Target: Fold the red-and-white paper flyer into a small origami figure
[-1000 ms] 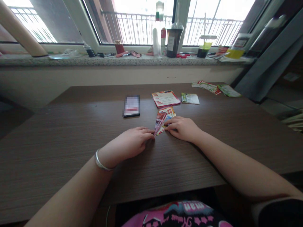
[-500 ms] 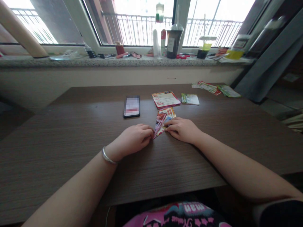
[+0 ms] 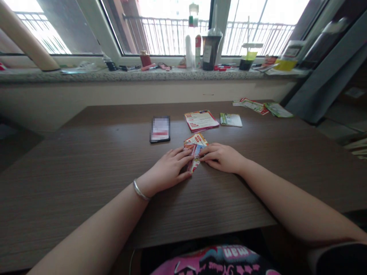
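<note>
A small colourful folded leaflet [image 3: 195,143] lies on the dark wooden table [image 3: 86,160] in the middle. My left hand [image 3: 169,170], with a silver bangle on the wrist, rests flat on the leaflet's left side, fingers stretched over it. My right hand [image 3: 221,157] presses its fingertips on the leaflet's right edge. Both hands cover the lower part of the paper.
A phone [image 3: 159,129] lies face up behind the hands. A red-and-white leaflet [image 3: 200,119], a green one [image 3: 231,119] and more flyers [image 3: 262,107] lie farther back. The window sill [image 3: 129,73] holds bottles, a dark cup [image 3: 211,49] and clutter.
The leaflet's raised left flap has been folded down flat. My left hand slid forward and right, its fingers now spread over the paper. My right hand barely moved.
</note>
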Available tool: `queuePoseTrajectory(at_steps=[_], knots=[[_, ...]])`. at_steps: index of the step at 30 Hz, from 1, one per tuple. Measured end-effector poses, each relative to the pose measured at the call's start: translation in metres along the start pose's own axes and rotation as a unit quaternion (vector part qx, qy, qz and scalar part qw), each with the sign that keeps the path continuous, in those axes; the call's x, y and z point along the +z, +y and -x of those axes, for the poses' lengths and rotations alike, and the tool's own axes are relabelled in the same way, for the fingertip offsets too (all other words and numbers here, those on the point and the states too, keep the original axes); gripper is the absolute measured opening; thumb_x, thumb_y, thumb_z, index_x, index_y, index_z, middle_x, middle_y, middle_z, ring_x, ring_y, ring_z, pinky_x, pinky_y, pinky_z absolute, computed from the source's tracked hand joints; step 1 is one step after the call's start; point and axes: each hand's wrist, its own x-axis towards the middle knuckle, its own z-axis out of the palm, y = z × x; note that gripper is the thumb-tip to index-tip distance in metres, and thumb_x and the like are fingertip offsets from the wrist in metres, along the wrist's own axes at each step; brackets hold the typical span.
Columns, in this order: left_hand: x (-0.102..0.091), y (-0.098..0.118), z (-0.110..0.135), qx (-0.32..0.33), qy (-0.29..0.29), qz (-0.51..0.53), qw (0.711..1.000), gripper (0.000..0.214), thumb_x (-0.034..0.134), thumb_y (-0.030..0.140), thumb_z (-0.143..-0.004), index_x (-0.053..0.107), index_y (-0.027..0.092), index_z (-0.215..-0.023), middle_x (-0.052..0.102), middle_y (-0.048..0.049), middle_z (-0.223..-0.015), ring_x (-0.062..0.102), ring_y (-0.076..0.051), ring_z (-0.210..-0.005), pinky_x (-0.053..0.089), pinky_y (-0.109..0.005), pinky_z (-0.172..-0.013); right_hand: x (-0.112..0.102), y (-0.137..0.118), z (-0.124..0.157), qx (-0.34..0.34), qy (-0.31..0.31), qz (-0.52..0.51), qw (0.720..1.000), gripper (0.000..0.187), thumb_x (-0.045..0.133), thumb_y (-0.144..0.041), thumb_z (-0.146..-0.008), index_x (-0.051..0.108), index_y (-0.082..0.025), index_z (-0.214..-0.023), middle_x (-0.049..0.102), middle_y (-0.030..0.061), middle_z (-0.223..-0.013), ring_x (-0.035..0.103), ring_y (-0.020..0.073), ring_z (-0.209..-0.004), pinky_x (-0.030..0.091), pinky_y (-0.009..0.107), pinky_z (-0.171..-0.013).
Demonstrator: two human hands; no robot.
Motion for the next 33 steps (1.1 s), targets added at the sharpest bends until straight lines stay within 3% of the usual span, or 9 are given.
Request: queuePoseTrajectory(at_steps=[8,12,16,19,25,33], knots=[[-0.004,0.004,0.003,0.01,0.015,0.034,0.999,0.05,0.06,0.045,-0.086,0.052,0.021,-0.129,0.045,-0.0076,-0.145,0.03,-0.027,-0.139,0.023,-0.045,-0.116,-0.009,0.015,0.006,0.165,0.0,0.106,0.981,0.027,0.049,-0.025,-0.09,0.074,-0.025,-0.099,0.071,0.0014,-0.113,0.063,0.021,-0.102,0.049,0.036,-0.088],[-0.008,0.005,0.004,0.01,0.025,0.033,0.999,0.045,0.063,0.047,-0.084,0.057,0.022,-0.121,0.052,-0.0073,-0.135,0.033,-0.03,-0.136,0.02,-0.052,-0.116,-0.009,0.009,0.005,0.204,-0.001,0.096,0.974,0.025,0.049,-0.029,-0.09,0.071,-0.024,-0.101,0.07,0.0031,-0.112,0.061,0.0219,-0.106,0.048,0.036,-0.091],[-0.009,0.001,0.002,0.033,0.027,0.056,0.998,0.034,0.06,0.039,-0.088,0.059,0.023,-0.117,0.056,-0.0082,-0.124,0.044,-0.027,-0.126,0.029,-0.048,-0.111,-0.006,-0.002,0.001,0.239,0.048,0.075,0.967,0.03,0.052,-0.038,-0.089,0.061,-0.019,-0.111,0.066,0.0084,-0.113,0.061,0.0243,-0.102,0.05,0.039,-0.088],[-0.01,-0.002,0.001,0.057,0.036,0.07,0.995,0.024,0.057,0.033,-0.09,0.063,0.026,-0.112,0.058,-0.0072,-0.118,0.051,-0.025,-0.114,0.033,-0.048,-0.106,-0.004,-0.007,-0.001,0.208,0.067,0.049,0.974,0.039,0.054,-0.04,-0.088,0.055,-0.018,-0.119,0.061,0.0106,-0.123,0.058,0.0252,-0.109,0.049,0.04,-0.093],[-0.012,0.002,0.0,0.088,0.016,0.101,0.991,0.023,0.057,0.03,-0.09,0.064,0.025,-0.111,0.059,-0.0066,-0.115,0.054,-0.022,-0.109,0.041,-0.039,-0.099,-0.003,-0.008,-0.002,0.1,-0.027,0.026,0.994,0.05,0.055,-0.049,-0.088,0.057,-0.018,-0.127,0.059,0.0122,-0.128,0.052,0.0287,-0.118,0.043,0.046,-0.101],[0.0,-0.004,0.003,-0.004,0.025,0.065,0.998,0.062,0.058,0.042,-0.088,0.036,0.02,-0.141,0.045,-0.0115,-0.143,0.041,-0.028,-0.131,0.03,-0.045,-0.111,0.0,0.0,0.001,0.095,-0.02,-0.016,0.995,0.049,0.059,-0.042,-0.086,0.057,-0.018,-0.128,0.056,0.0126,-0.132,0.05,0.028,-0.121,0.041,0.047,-0.104]])
